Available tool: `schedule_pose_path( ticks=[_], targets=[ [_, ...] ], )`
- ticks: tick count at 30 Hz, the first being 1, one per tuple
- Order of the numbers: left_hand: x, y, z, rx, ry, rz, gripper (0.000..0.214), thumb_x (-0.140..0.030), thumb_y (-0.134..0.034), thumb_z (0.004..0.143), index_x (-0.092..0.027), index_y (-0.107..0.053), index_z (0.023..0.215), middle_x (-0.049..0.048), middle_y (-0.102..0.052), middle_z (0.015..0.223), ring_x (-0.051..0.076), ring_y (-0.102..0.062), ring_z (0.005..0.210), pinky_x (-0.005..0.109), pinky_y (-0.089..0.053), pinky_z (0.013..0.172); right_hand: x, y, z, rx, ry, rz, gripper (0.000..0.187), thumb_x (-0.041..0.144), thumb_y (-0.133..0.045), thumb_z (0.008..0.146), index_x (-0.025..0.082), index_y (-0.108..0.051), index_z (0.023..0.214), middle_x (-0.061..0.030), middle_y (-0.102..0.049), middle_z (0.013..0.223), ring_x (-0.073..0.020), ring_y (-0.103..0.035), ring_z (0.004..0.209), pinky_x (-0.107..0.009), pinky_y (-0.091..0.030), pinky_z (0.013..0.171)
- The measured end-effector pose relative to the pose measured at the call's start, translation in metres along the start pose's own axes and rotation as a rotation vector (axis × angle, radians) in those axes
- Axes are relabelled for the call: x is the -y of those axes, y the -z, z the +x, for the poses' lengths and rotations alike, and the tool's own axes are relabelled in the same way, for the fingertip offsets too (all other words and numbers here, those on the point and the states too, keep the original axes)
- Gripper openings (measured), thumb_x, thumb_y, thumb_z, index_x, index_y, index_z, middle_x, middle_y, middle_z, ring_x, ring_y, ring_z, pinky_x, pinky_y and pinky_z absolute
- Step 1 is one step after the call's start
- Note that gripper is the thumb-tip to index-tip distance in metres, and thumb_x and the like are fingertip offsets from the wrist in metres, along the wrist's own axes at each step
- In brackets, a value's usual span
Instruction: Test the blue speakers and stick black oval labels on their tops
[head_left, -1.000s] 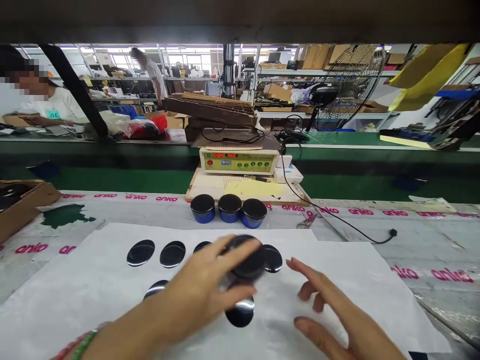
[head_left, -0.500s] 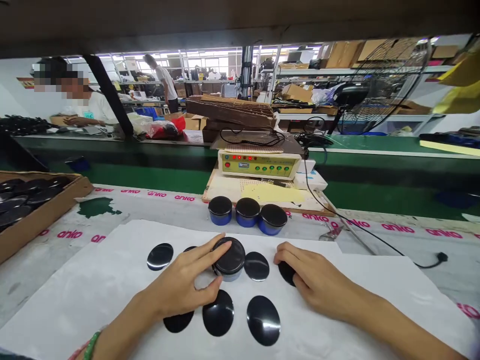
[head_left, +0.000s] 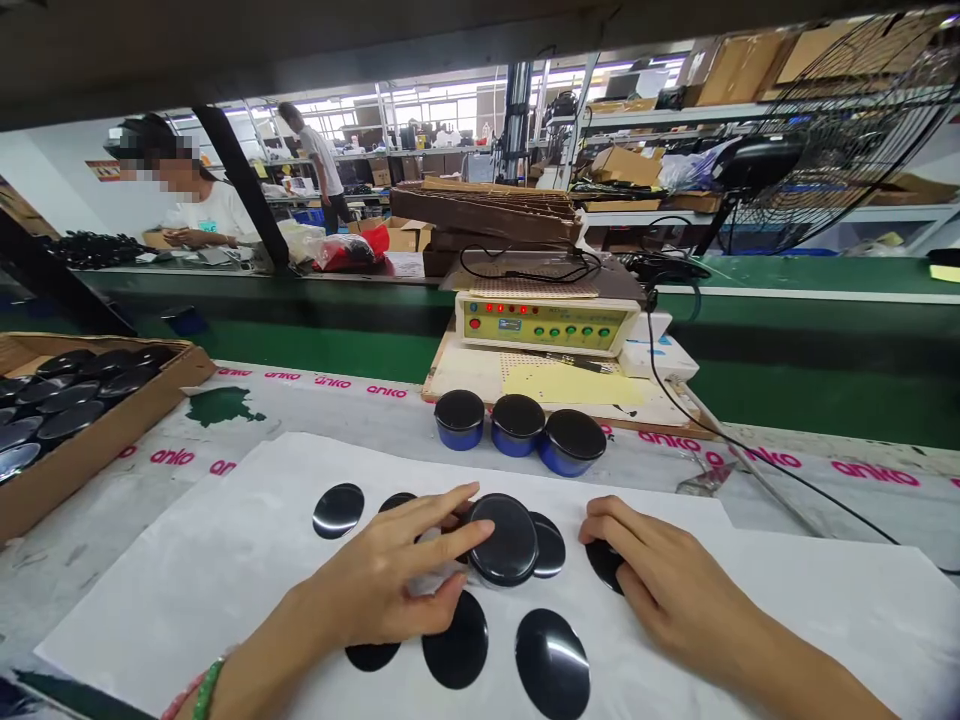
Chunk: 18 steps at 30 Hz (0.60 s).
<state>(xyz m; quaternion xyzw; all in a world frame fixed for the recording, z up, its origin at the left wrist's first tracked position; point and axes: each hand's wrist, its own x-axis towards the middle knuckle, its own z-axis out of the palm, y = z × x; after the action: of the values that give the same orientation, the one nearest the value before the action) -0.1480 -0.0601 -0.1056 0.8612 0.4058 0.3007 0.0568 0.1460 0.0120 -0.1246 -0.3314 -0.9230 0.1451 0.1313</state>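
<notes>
From the head view, my left hand (head_left: 390, 585) is closed around a black-lidded jar (head_left: 504, 540). The index finger lies along its upper edge and the thumb is tucked beneath. The jar is tilted so its lid faces up toward me, over the middle of the white sheet (head_left: 187, 570).

My right hand (head_left: 660, 590) lies palm down, its fingers curled onto a black disc (head_left: 604, 562) just right of the jar. I cannot tell whether they pinch it or only press on it.

More discs lie on the sheet, one (head_left: 550, 545) touching the jar's right side. Three blue pots (head_left: 517, 424) stand in a row beyond the sheet, in front of a control box (head_left: 544, 325). At far left, a cardboard box (head_left: 97, 440) holds more discs.
</notes>
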Motion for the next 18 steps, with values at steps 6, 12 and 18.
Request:
schedule_pose_path(
  ticks=[6, 12, 18],
  targets=[
    [-0.007, -0.012, 0.004, -0.159, -0.092, 0.019, 0.045, -0.004, -0.051, 0.078, -0.014, -0.055, 0.122, 0.0203, -0.064, 0.121, 0.016, -0.071, 0.090, 0.023, -0.059, 0.077, -0.002, -0.002, 0.000, -0.004, 0.022, 0.006, 0.037, 0.000, -0.031, 0.078, 0.024, -0.047, 0.102, -0.0053, -0.055, 0.106, -0.0183, -0.059, 0.084, -0.032, -0.048, 0.069],
    [-0.008, -0.021, 0.006, -0.278, -0.084, 0.029, 0.050, 0.000, -0.051, 0.073, -0.013, -0.056, 0.122, 0.0195, -0.068, 0.114, 0.017, -0.069, 0.099, 0.021, -0.058, 0.080, -0.005, -0.006, -0.001, -0.055, 0.044, -0.013, 0.039, 0.000, -0.030, 0.079, 0.025, -0.046, 0.105, -0.0058, -0.054, 0.109, -0.0182, -0.060, 0.088, -0.032, -0.049, 0.073],
    [-0.027, -0.021, 0.005, -0.111, 0.109, 0.009, 0.063, -0.017, -0.066, 0.072, -0.017, -0.047, 0.132, 0.0162, -0.058, 0.130, 0.024, -0.060, 0.115, 0.033, -0.055, 0.093, -0.011, -0.014, -0.003, -0.123, 0.088, -0.044, 0.038, 0.002, -0.030, 0.081, 0.026, -0.047, 0.105, -0.0059, -0.056, 0.111, -0.0184, -0.061, 0.090, -0.032, -0.049, 0.073]
  ],
)
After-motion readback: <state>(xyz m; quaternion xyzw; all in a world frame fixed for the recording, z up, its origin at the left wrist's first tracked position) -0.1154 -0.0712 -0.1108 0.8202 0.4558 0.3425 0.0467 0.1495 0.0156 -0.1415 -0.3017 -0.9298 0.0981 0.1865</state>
